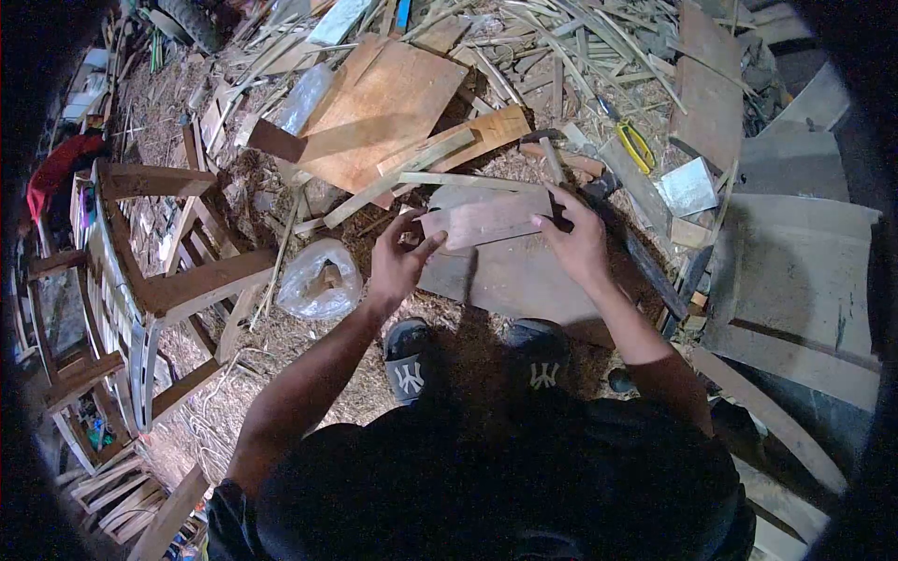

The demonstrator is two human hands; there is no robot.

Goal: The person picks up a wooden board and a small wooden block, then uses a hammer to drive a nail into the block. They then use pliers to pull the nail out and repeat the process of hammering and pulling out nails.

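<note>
Clamping one board [488, 220], left grip [397, 262] and right grip [580, 241], amid plastic bag [304, 285] and wood strips [617, 47].

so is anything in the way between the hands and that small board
Nothing visible: the left hand and right hand grip the small board directly, one at each end. The larger board lies below it, not in between.
</note>
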